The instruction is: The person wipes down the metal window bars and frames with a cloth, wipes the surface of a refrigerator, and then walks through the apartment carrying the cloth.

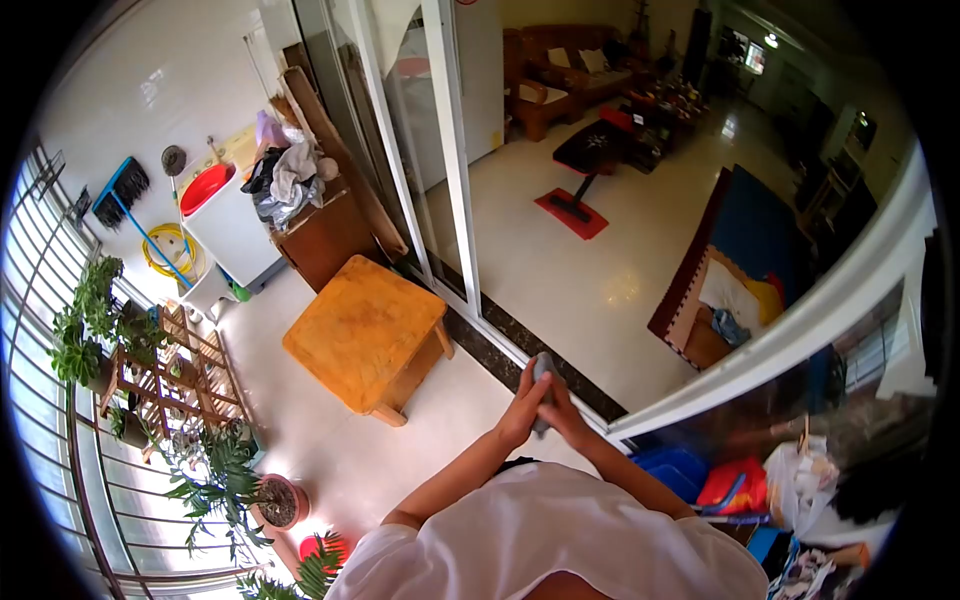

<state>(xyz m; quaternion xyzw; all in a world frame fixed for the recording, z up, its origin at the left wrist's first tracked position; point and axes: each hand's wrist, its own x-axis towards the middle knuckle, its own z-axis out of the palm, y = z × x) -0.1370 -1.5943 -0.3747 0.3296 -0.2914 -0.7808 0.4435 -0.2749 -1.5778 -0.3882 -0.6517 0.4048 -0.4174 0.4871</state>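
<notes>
My left hand (522, 408) and my right hand (566, 412) are pressed together in front of my body. Between them is a grey cloth (542, 366); it looks folded, and its middle is hidden by my fingers. One end sticks out past the fingertips and another shows below the palms. Both hands are closed on it. Beyond them runs the white sliding-door track (520, 350). A low wooden table (365, 330) stands to the left of my hands, apart from them.
Potted plants (215, 470) and a wooden plant rack (180, 375) line the barred window. A washing machine (235, 235) and a cabinet (325, 230) piled with bags stand at the back left. Through the doorway are a red-based stand (572, 212) and padded mats (765, 225). Bags (735, 487) crowd the right.
</notes>
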